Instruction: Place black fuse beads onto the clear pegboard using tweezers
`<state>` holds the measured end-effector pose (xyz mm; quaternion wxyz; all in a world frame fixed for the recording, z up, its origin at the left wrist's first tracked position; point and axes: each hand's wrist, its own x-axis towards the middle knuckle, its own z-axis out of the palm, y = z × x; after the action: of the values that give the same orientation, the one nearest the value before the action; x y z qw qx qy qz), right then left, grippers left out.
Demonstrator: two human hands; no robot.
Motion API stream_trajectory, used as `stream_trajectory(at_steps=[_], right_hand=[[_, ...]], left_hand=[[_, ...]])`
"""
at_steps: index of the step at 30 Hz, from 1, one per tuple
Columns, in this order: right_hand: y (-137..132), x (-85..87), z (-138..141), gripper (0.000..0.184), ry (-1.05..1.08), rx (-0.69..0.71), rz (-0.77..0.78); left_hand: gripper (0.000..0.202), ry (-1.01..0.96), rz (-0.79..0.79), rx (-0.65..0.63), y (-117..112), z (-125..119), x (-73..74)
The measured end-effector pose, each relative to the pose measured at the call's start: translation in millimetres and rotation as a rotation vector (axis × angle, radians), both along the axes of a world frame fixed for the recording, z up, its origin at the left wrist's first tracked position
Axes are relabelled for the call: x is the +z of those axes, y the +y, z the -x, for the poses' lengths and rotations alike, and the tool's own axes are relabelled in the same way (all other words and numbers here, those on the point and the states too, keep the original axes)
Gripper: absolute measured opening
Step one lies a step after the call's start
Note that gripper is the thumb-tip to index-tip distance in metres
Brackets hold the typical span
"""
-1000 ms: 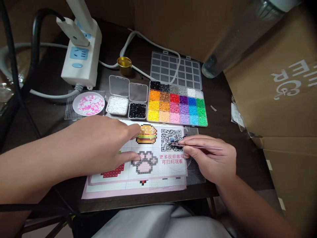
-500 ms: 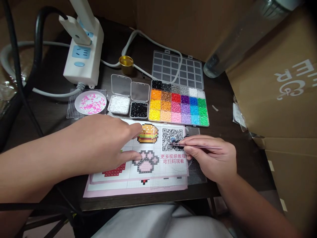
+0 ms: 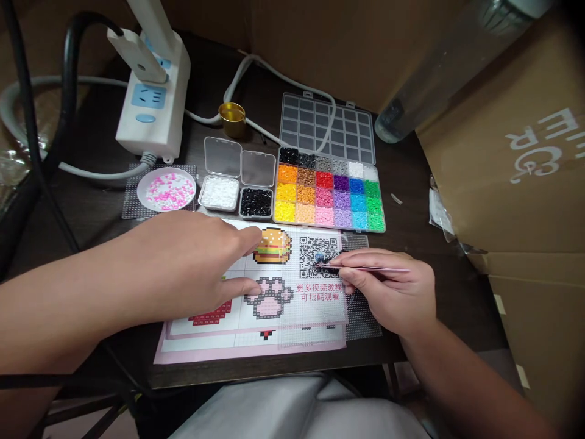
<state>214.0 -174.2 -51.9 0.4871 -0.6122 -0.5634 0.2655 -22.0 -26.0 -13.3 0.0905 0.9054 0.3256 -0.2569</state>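
Observation:
My right hand [image 3: 395, 292] pinches a pair of slim, pinkish tweezers [image 3: 379, 269] between thumb and fingers. Their tips are low over a clear pegboard [image 3: 315, 314] that covers the right part of a printed pattern sheet [image 3: 217, 341]. A few small dark beads appear by the tips, over the QR code, though whether the tweezers grip one is too small to tell. With thumb and index finger spread apart, my left hand [image 3: 192, 268] lies on the sheet's left side. Between the hands show a printed hamburger [image 3: 272, 246] and a paw print [image 3: 269, 302].
Behind the sheet stand a sorting box of coloured beads [image 3: 329, 192], boxes of white beads [image 3: 219, 192] and black beads [image 3: 256, 202], and a dish of pink and white beads [image 3: 167, 190]. Further back are a power strip [image 3: 153, 97], a gold cup [image 3: 232, 119] and a clear bottle [image 3: 429, 73].
The tweezers' tips have shifted a tiny bit to the right over the QR code. My left hand has stayed in place, and the beads and boxes look the same.

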Motion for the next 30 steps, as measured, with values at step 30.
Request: stream_trajectory(at_steps=[30], right_hand=[[13, -6.9, -29, 0.021, 0.53, -0.36, 0.114]], left_hand=[[0.043, -0.143, -0.021, -0.01, 4, 11, -13.1]])
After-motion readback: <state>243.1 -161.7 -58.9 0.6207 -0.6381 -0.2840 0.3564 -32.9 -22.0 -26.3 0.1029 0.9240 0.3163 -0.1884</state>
